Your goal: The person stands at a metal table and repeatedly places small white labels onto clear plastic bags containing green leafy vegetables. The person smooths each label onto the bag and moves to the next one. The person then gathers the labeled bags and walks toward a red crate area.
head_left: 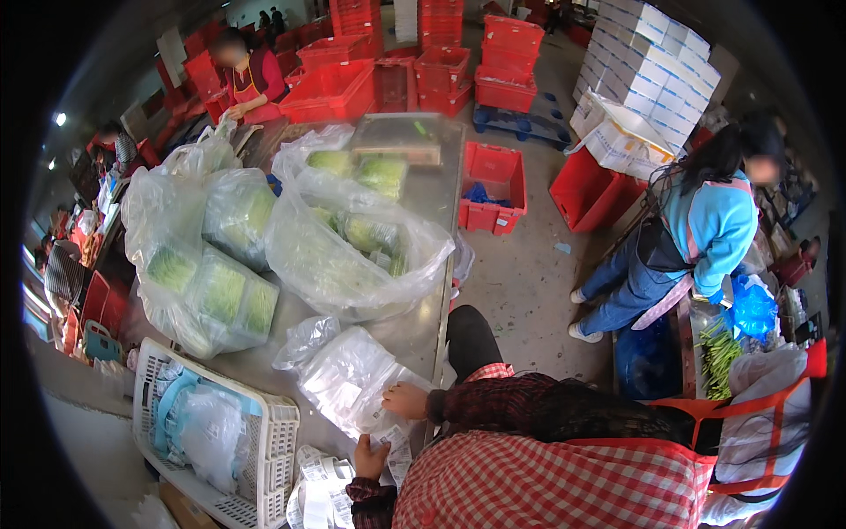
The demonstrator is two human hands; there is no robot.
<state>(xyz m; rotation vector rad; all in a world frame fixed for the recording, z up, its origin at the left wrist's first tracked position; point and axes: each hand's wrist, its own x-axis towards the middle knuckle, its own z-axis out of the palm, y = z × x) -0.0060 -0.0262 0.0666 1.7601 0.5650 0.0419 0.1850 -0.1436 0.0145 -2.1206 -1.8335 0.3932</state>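
Note:
My right hand (404, 400), with a ring on one finger, lies on a stack of clear plastic bags (344, 377) at the metal table's near edge. Whether its fingers pinch a bag cannot be told. Just below, my left hand (372, 456) has thumb and forefinger apart beside a printed label strip (395, 453). More label strips (320, 486) lie in loops to its left. Beyond the bags, a large open clear sack (357, 278) contains wrapped packs of green vegetables. Filled clear bags with similar green packs (225, 291) stand on the left.
A white plastic basket (281, 430) holding bags and blue material stands at lower left. A red crate (492, 221) is on the floor beyond the metal table (453, 198). One person (714, 218) stands at right by green stalks (717, 360); another (254, 86) works across the table.

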